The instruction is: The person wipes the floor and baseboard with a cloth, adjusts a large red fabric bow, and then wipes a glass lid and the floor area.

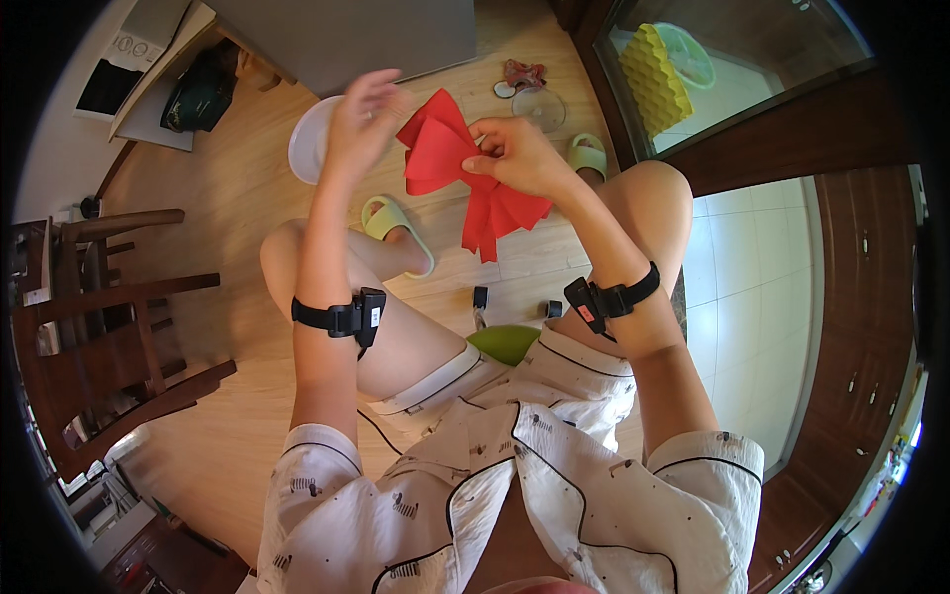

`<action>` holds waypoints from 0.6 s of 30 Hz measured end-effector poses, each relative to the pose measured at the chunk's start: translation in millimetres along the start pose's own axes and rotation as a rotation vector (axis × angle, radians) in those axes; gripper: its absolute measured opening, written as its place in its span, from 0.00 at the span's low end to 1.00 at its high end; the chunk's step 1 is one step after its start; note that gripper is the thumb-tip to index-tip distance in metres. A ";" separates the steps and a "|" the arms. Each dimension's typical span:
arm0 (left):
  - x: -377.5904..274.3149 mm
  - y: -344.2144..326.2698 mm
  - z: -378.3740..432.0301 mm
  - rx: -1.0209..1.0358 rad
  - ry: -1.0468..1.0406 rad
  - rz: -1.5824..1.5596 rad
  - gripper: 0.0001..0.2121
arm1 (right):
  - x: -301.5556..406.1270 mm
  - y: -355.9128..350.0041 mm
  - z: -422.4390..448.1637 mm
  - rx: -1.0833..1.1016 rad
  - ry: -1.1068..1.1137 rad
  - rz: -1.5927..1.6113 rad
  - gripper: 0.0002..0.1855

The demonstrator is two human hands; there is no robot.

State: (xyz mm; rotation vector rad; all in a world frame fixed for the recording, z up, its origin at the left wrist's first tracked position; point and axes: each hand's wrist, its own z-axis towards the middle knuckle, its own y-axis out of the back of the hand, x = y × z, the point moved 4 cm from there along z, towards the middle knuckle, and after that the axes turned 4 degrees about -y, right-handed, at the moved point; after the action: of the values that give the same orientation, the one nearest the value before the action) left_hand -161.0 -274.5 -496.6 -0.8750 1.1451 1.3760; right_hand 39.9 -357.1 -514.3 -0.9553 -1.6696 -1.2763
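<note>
A large red bow of stiff ribbon or fabric hangs in the air before me, with wide loops and cut tails pointing down. My right hand pinches it near its middle between thumb and fingers, which hide part of the knot. To the left of the bow, my left hand is raised, slightly blurred, with its fingers apart and nothing seen in it. Beneath and behind that hand, a white round basin or stool top shows on the floor side, partly covered by the wrist.
A clear round disc and a crumpled reddish item lie on the wooden floor. A grey panel stands ahead. Wooden chairs are at left; a glass door with a yellow egg tray behind it is at right.
</note>
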 end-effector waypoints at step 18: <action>8.7 -17.7 -4.9 0.308 0.190 0.049 0.08 | -6.2 -7.1 6.2 0.129 -0.061 -0.011 0.18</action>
State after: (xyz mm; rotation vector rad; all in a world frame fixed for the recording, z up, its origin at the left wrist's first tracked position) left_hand -145.2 -277.8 -509.0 -0.7691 1.4879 1.1317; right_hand 34.9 -353.1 -523.5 -0.9163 -1.7837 -1.1418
